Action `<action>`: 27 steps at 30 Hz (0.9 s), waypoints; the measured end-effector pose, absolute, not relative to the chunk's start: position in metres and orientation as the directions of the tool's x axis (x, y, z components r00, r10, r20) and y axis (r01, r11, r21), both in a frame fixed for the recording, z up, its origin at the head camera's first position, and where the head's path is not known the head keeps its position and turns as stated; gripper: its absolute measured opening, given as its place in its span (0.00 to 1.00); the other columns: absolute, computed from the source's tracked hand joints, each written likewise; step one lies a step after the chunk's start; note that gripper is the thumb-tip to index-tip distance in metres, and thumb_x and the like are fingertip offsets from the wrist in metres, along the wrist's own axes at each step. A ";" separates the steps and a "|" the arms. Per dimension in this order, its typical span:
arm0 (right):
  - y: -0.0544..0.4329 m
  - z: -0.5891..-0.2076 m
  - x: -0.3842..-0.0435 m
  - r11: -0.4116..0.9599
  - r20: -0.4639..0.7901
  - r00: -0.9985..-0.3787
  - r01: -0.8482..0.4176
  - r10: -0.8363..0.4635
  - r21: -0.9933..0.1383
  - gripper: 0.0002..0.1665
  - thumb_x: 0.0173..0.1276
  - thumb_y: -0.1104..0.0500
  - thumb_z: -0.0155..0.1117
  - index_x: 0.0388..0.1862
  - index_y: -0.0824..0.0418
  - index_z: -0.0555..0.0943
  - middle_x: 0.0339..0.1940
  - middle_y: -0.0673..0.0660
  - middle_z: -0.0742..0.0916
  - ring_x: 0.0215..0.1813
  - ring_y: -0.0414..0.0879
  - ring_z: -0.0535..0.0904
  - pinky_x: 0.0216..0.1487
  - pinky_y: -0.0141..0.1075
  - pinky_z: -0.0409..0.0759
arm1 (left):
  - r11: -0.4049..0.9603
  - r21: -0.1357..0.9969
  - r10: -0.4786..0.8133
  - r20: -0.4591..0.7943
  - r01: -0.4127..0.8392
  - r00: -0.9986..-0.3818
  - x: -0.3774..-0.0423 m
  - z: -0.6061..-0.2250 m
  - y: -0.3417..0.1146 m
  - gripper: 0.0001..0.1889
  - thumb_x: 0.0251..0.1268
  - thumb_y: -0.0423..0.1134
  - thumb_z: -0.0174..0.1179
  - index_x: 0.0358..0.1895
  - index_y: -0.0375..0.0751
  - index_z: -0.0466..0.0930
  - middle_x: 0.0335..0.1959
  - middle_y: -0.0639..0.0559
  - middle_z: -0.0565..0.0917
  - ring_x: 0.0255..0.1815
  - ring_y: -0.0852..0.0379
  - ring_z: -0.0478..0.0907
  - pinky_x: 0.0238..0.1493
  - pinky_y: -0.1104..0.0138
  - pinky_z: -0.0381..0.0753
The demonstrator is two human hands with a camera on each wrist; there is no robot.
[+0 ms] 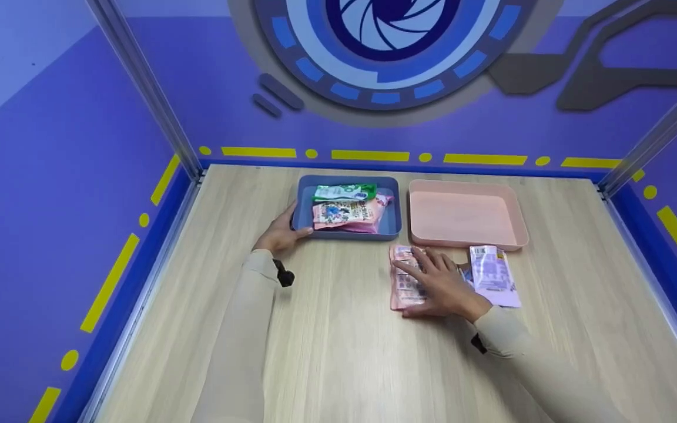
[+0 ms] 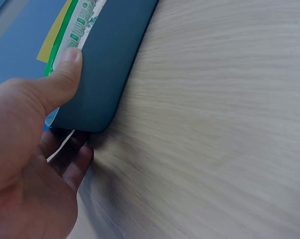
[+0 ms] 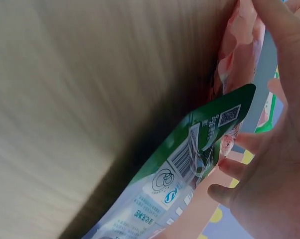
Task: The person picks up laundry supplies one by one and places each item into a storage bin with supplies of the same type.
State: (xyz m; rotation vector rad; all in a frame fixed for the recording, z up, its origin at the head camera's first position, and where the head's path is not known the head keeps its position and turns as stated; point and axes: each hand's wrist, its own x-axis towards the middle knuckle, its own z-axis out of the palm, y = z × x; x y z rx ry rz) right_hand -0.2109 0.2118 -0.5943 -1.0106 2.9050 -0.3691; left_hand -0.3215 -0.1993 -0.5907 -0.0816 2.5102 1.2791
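My left hand [image 1: 280,232] grips the near left corner of a blue tray [image 1: 356,236], its thumb on the rim and its fingers round the side. Inside that tray lie a green and white packet [image 1: 332,192] and a pink packet [image 1: 338,216]. Over another pink packet [image 1: 400,291] on the table, my right hand [image 1: 441,288] spreads its fingers, the thumb by the packet's near edge. In the right wrist view, a green-topped packet [image 3: 160,181] with a barcode stands close to this hand. A lilac packet [image 1: 494,273] lies right of the hand.
A pink tray [image 1: 465,214] sits just right of the blue one, beyond the packets on the table. The wooden table [image 1: 338,352] is bounded by a patterned back wall [image 1: 374,135] and side walls with metal posts.
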 end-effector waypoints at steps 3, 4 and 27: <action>0.211 -0.595 -0.210 0.763 0.017 -0.791 -0.595 -0.612 -0.251 0.65 0.47 0.23 0.76 0.82 0.39 0.62 0.83 0.69 0.58 0.80 0.72 0.52 0.73 0.73 0.51 | 0.598 0.777 0.094 -0.311 -0.196 -0.946 -0.322 -0.590 -0.199 0.50 0.72 0.51 0.65 0.85 0.62 0.37 0.86 0.51 0.44 0.85 0.47 0.38 0.82 0.50 0.42; 0.211 -0.594 -0.210 0.763 0.012 -0.792 -0.592 -0.610 -0.261 0.65 0.46 0.24 0.77 0.82 0.39 0.62 0.83 0.69 0.57 0.80 0.73 0.51 0.74 0.73 0.50 | 0.598 0.777 0.095 -0.312 -0.196 -0.945 -0.322 -0.591 -0.200 0.50 0.72 0.51 0.65 0.85 0.62 0.37 0.86 0.51 0.44 0.85 0.47 0.38 0.82 0.50 0.42; 0.212 -0.594 -0.209 0.773 -0.036 -0.807 -0.551 -0.590 -0.314 0.60 0.50 0.26 0.77 0.81 0.38 0.65 0.84 0.70 0.53 0.81 0.73 0.49 0.72 0.74 0.51 | 0.596 0.768 0.072 -0.340 -0.233 -0.938 -0.321 -0.588 -0.197 0.51 0.71 0.51 0.65 0.85 0.65 0.37 0.86 0.51 0.43 0.85 0.47 0.38 0.82 0.49 0.43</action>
